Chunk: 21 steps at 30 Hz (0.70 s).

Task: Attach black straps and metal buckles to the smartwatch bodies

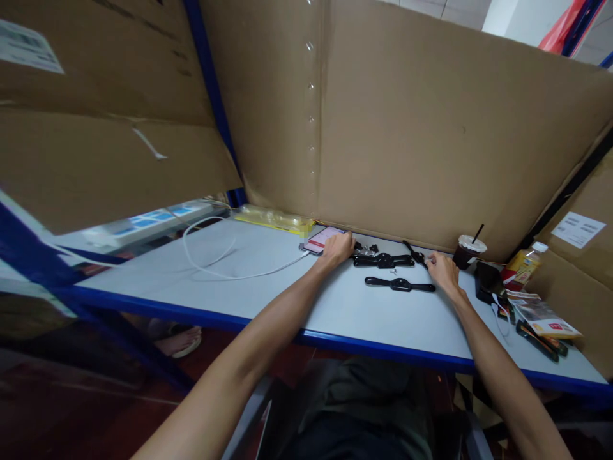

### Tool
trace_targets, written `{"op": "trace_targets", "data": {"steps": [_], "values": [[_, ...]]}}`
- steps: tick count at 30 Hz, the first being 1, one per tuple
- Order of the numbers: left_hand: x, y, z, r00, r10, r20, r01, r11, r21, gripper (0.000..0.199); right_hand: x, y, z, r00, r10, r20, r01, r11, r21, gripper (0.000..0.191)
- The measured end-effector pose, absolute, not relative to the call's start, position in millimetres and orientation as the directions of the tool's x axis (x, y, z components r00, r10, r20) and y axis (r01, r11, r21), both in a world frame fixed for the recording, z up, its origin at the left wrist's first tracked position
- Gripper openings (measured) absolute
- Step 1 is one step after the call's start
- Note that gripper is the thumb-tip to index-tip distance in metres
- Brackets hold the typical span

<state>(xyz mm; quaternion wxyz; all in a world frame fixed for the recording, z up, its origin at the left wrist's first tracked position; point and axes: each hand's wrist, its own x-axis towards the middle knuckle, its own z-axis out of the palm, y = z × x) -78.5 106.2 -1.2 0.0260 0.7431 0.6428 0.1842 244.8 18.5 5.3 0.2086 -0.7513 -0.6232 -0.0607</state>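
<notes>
My left hand [339, 248] is at the right edge of a lit phone [318, 240] with a white cable plugged in. Its fingers are bent together beside small black parts [373, 248]; whatever they pinch is hidden. My right hand [444, 271] grips one end of a black spokeshave [414, 254], held at a slant. Between my hands, several similar black spokeshaves [384, 260] lie close together. Nearer to me, a single spokeshave body [401, 285] lies flat, with tiny metal pieces [393, 272] just behind it.
A drink cup with a straw [468, 252], a bottle [525, 265], a black case [487, 282] and a flat packet [546, 316] are on the right. Yellow-edged clear packaging [272, 218] lies at the back. A white cable [249, 277] loops leftward. Cardboard [412, 128] walls the table.
</notes>
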Motion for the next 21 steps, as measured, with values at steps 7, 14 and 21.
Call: {"op": "trace_targets", "data": {"steps": [7,14,21], "values": [[-57.4,88.9,5.8,0.303,0.915,0.267,0.878,-0.377,0.295,0.029,252.7,23.6,-4.5,0.154,0.951,0.267,0.982,-0.117,-0.15,0.026],[-21.1,57.3,5.2,0.665,0.697,0.268,0.65,-0.717,0.252,0.033,255.4,26.1,-8.8,0.161,0.946,0.282,0.983,-0.128,-0.132,0.026],[-17.7,48.7,2.2,0.744,0.632,0.216,0.604,-0.775,0.186,0.03,258.9,30.5,-10.5,0.185,0.948,0.26,0.977,-0.149,-0.152,0.027]]}}
